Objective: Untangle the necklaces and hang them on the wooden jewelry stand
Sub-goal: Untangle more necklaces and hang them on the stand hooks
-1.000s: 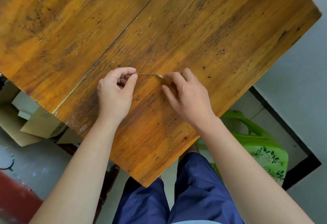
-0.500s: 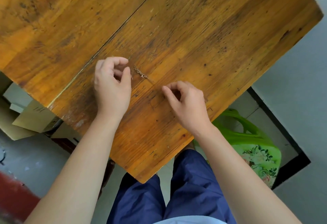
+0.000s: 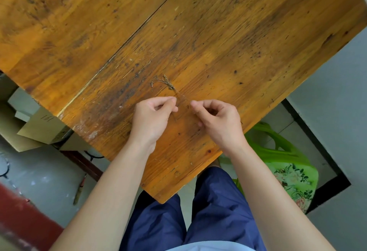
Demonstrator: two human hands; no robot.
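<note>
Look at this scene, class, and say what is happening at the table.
A person at a wooden table works on a tangled necklace chain. The bunched part lies on the wood just beyond the hands. The left hand and right hand each seem to pinch a fine strand leading from it. No jewelry stand is in view.

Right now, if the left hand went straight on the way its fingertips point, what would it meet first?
The left hand points across a small gap at the right hand, probably met first; a fine necklace strand may cross between, hard to see.
</note>
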